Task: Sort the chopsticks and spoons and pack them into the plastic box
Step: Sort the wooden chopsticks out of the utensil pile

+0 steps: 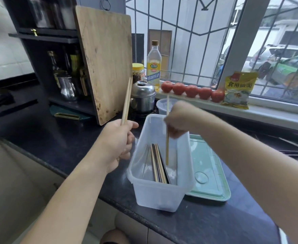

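Plastic box (159, 196) stood open on the dark table (206, 224), just beside its pale green lid (209, 173), with several chopsticks (158, 164) already lying along its floor. Above it, the right hand (177, 118) pinched a single chopstick (167, 147) nearly upright, tip down inside the box. The left hand (117, 140) gripped a pair of chopsticks (127, 101) pointing up and away. Judged best: tilt the single stick lengthwise before letting go, so it lands parallel with the laid ones rather than crossing them.
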Demonstrator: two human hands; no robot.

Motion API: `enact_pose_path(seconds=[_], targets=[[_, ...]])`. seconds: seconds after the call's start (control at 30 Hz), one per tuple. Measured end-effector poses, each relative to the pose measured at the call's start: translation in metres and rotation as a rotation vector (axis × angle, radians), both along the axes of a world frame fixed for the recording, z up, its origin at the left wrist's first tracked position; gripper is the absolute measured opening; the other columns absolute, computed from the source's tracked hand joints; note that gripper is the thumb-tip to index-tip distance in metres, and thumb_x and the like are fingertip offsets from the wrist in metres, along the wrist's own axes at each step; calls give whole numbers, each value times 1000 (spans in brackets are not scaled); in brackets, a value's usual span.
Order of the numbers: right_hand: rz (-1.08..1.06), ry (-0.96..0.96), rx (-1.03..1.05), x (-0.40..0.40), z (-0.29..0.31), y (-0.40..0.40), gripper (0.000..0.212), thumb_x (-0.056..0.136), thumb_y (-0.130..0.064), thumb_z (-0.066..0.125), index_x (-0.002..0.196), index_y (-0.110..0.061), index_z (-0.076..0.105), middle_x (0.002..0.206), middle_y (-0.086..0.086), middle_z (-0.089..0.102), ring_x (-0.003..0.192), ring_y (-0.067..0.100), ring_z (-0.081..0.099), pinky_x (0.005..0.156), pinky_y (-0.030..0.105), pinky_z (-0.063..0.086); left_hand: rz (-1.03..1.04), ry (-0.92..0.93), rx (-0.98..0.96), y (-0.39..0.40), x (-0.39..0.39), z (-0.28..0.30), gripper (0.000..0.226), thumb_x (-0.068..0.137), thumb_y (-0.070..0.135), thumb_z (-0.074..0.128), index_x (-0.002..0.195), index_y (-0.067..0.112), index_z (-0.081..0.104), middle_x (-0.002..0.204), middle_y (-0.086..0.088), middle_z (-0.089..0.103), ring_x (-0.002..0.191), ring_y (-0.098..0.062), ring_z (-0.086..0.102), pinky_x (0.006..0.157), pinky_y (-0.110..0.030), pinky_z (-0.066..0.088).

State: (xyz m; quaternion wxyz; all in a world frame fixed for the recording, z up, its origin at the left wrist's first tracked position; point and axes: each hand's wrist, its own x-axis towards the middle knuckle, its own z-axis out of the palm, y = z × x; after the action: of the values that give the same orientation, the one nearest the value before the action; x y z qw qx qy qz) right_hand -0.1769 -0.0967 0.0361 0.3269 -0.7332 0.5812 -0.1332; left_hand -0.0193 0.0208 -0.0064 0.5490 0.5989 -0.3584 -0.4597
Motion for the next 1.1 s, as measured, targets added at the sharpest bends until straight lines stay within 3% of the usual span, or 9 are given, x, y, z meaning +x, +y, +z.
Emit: enact_pose_path(seconds=[0.13,0.3,0.4,0.53,0.7,0.8,0.9,1.03,1.1], targets=[[227,511,261,34,-53,8,40,101,-2,40,70,-5,65,52,4,67,44,10,65,50,23,57,-18,57,7,4,2,5,30,110,26,42,119,5,60,57,-1,38,37,-9,25,41,-21,17],[224,489,236,34,-62,7,32,105,-20,51,83,2,61,71,14,73,54,20,71,73,36,64,-73,64,23,8,1,8,26,107,18,44,119,4,62,57,-2,44,39,-10,26,41,-22,18],[139,172,32,20,-34,1,33,105,-25,52,89,1,65,78,12,73,59,21,70,60,32,61,-120,82,22,7,-1,10,29,108,16,41,120,1,62,59,-3,46,41,-11,28,43,-24,18],[158,-586,279,-6,1,18,31,103,-37,57,103,-10,72,83,5,67,51,13,52,48,23,44,-232,175,6,1,-19,18,30,108,16,42,121,-4,59,60,-4,46,40,-11,27,45,-24,15],[-143,-803,41,-11,8,14,20,101,-13,55,84,-7,65,72,8,59,42,12,44,43,23,36,-285,41,11,2,-31,21,33,111,28,43,117,4,64,84,-13,68,54,-22,64,42,-27,46],[-171,-326,-173,-18,17,5,25,99,-8,47,82,0,64,66,14,66,36,16,58,36,21,44,-126,-33,-22,8,-15,12,29,111,25,42,116,7,63,76,-11,58,43,-14,47,37,-24,35],[155,315,73,0,-9,17,34,99,-3,43,80,5,70,64,12,74,50,18,71,52,26,60,-32,13,-23,12,1,7,27,111,26,43,119,7,60,62,-2,38,40,-8,25,37,-22,19],[171,499,333,30,-57,14,38,102,-1,34,73,3,58,43,9,62,38,16,64,38,24,52,-45,48,18,19,-1,11,25,109,22,45,123,10,61,59,-2,41,41,-10,27,37,-21,20],[197,543,336,33,-64,12,32,104,-10,44,78,3,57,52,13,68,59,22,73,59,31,62,-75,34,18,20,-5,13,26,108,15,41,127,10,59,58,-3,46,40,-11,32,37,-22,23]])
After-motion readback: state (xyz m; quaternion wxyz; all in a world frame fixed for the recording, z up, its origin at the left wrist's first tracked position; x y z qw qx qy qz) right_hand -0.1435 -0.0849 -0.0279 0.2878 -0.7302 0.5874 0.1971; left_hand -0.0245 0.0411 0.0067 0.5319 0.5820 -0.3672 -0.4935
